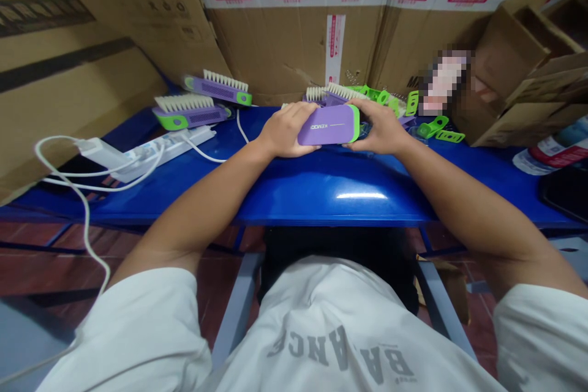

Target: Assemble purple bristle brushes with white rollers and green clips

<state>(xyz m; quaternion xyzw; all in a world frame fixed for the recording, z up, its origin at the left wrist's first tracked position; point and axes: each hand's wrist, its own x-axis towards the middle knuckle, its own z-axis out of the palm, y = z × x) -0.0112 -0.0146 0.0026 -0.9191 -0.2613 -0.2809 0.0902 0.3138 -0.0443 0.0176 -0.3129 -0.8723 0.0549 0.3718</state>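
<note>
Between my two hands, above the blue table (316, 202), is a purple brush body (328, 125) with a bright green end and small lettering on its flat face. My left hand (289, 128) is closed around its left end. At the green end, my right hand (379, 127) grips it with thumb below and fingers above. Whether this piece has bristles underneath is hidden. Just behind it lie more purple brushes with white bristles (348, 91) and loose green plastic parts (374, 95).
Two purple-green brushes (193, 113) lie at the back left beside a white power strip (160, 153) with trailing cables. Green brackets (434, 127) rest at the right, near open cardboard boxes (514, 73) and a plastic bottle (551, 150). Large cartons (289, 37) wall off the back.
</note>
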